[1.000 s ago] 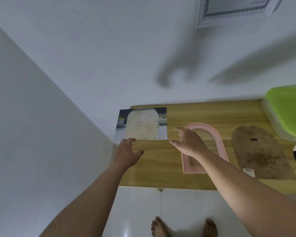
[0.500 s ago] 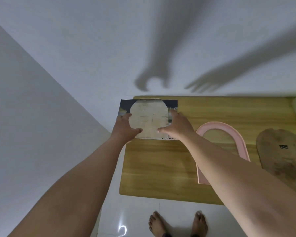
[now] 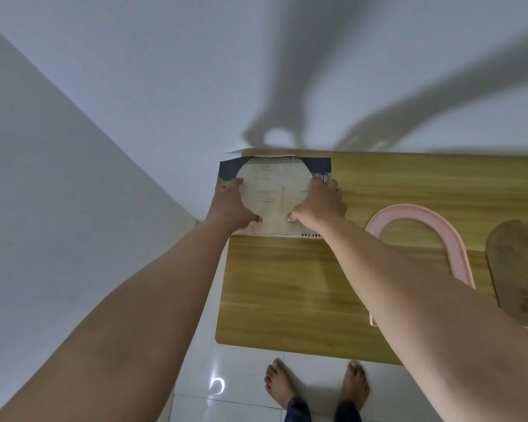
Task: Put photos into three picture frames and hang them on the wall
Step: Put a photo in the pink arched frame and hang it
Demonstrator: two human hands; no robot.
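Observation:
A photo (image 3: 317,166) with dark corners lies at the far left of the wooden table (image 3: 287,284), its left edge past the table's side. On it lies a cream arch-shaped sheet (image 3: 276,193) with faint printed lines. My left hand (image 3: 230,207) grips the sheet's left edge and my right hand (image 3: 319,202) grips its right edge, thumbs low and fingers high. A pink arched picture frame (image 3: 457,242) lies flat to the right, partly hidden by my right forearm. A brown arched backing board (image 3: 518,275) lies at the far right edge.
The table stands in a corner, with white walls (image 3: 134,102) behind and on the left. My bare feet (image 3: 317,388) stand on the white tiled floor below the table's front edge. Arm shadows fall on the back wall.
Both hands reached forward from the table's middle to the photo and closed in on the arched sheet's two sides. The view moved left, so the frame and board slid right.

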